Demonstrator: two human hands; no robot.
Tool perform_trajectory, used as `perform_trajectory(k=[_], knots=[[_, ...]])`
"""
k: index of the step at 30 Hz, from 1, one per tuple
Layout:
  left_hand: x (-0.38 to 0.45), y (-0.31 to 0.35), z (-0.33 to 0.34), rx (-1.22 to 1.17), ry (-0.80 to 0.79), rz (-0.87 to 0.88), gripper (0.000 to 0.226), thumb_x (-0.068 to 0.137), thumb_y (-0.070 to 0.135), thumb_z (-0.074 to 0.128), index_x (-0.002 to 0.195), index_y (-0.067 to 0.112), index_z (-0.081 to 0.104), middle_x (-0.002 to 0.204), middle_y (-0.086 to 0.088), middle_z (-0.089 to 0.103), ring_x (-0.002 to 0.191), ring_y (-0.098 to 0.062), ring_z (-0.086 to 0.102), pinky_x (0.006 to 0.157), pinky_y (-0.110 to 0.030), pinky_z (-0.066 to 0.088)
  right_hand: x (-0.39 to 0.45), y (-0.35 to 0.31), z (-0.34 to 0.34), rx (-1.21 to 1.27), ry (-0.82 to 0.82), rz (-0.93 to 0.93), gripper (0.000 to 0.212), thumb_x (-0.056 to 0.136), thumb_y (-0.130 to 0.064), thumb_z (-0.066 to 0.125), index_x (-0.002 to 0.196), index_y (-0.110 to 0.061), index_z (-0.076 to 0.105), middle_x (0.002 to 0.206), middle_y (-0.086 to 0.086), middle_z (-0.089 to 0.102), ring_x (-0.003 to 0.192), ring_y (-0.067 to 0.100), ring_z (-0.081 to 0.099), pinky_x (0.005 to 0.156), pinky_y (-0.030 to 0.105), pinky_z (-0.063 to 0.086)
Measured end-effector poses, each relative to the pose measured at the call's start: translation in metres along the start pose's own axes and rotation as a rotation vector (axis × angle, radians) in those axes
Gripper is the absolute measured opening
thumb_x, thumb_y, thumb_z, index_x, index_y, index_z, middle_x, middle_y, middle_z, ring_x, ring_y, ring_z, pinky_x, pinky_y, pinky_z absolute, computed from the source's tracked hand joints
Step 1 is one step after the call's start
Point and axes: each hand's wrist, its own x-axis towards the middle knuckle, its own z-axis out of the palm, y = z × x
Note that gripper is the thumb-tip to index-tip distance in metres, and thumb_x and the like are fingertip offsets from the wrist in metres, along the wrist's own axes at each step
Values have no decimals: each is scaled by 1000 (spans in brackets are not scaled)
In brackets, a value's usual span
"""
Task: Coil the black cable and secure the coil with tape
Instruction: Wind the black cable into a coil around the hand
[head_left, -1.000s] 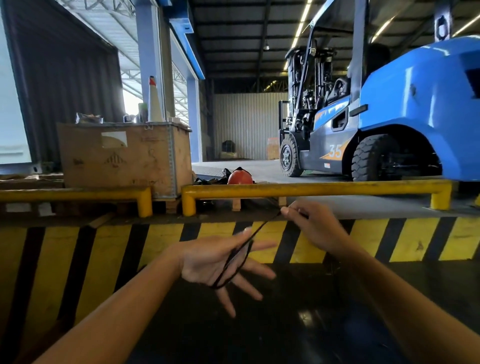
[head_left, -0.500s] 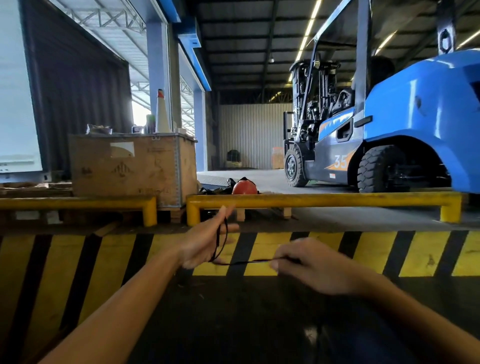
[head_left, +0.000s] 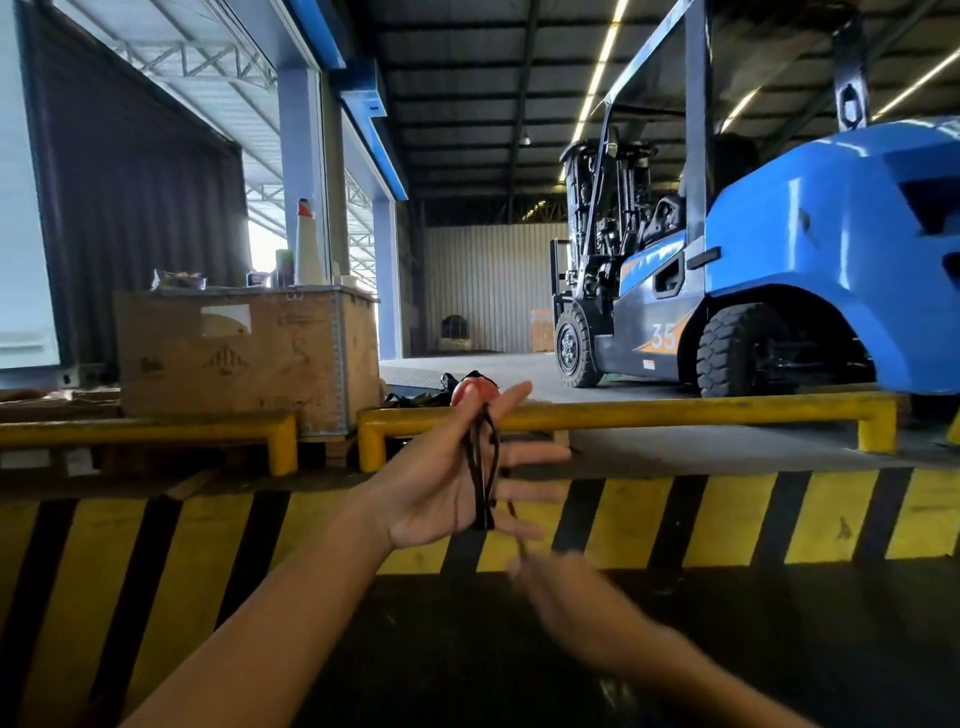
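A thin black cable (head_left: 482, 467) is looped a few times across the palm of my left hand (head_left: 447, 478), which is held up with fingers spread and thumb pointing up. A strand of the cable trails down from the palm toward my right hand (head_left: 566, 603), which is blurred just below and to the right. The right hand appears to pinch that strand, but the blur hides the grip. No tape is in view.
A yellow guard rail (head_left: 623, 413) and a yellow-and-black striped kerb (head_left: 727, 519) run across in front of me. A blue forklift (head_left: 779, 291) stands at the right. A wooden crate (head_left: 244, 353) sits at the left, and a red helmet (head_left: 470, 392) lies behind the rail.
My left hand has risen and turned palm-open with more cable loops across it. My right hand has swung down from beside the left hand to below it, drawing the strand.
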Motion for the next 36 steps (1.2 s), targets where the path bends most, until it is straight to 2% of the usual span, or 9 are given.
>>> perform_trajectory(k=[4,10,15,21,26,30,32,34,36], knots=[[6,-2,-14,9,250,128,51,85,61,34,134,50,38,143,-12,48,127,-34,47,97,-67,32,-8,-18,28,-101,-309,-20,31,96,-43,37,111,-20,53,111,4,64,100,12,62,88,23,43],[-9,-15,-46,309,544,26,54,89,61,25,142,50,20,156,-6,24,142,-35,19,104,-72,11,-17,-15,-52,-171,-176,-105,27,96,-40,39,93,-22,59,87,-4,61,79,5,57,76,22,45],[-14,-32,-46,541,365,-349,73,76,71,33,143,50,14,156,-5,22,139,-36,25,104,-70,20,5,-6,-116,-320,186,-147,17,84,-39,60,70,-31,55,65,-6,56,59,5,54,56,20,41],[-3,-38,-19,368,-109,-490,51,84,67,31,135,57,27,152,-3,31,135,-36,36,96,-64,35,26,9,-91,-254,566,-63,19,84,-42,59,73,-27,55,60,-7,55,54,5,52,51,20,38],[1,-22,-11,46,-153,-204,52,87,59,37,137,46,39,149,-12,39,127,-38,46,95,-67,36,4,29,4,-123,188,59,15,95,-33,43,101,-33,58,90,-8,66,77,1,62,74,27,55],[-2,-12,-22,-32,52,-38,52,82,59,46,132,47,46,148,-9,40,133,-40,36,96,-71,34,5,6,63,-166,-217,123,35,97,-38,37,126,-21,47,127,5,57,116,17,54,105,35,38],[-4,-8,-29,-48,220,58,45,87,58,41,131,48,45,150,-8,35,136,-36,30,96,-70,31,0,-4,47,-137,-274,28,31,95,-44,39,116,-25,53,117,2,62,109,13,59,99,31,42],[-10,-3,-38,19,405,105,44,92,55,30,135,48,38,153,-7,28,140,-34,22,103,-70,19,-9,-13,12,-119,-208,-76,26,92,-51,39,91,-30,55,87,-10,64,79,1,62,74,20,47],[-16,-5,-53,224,543,40,51,92,55,27,142,43,27,157,-7,21,143,-35,13,109,-68,7,-13,-16,-25,-189,-106,-125,26,92,-51,38,87,-32,54,75,-13,59,68,-1,56,63,18,44]])
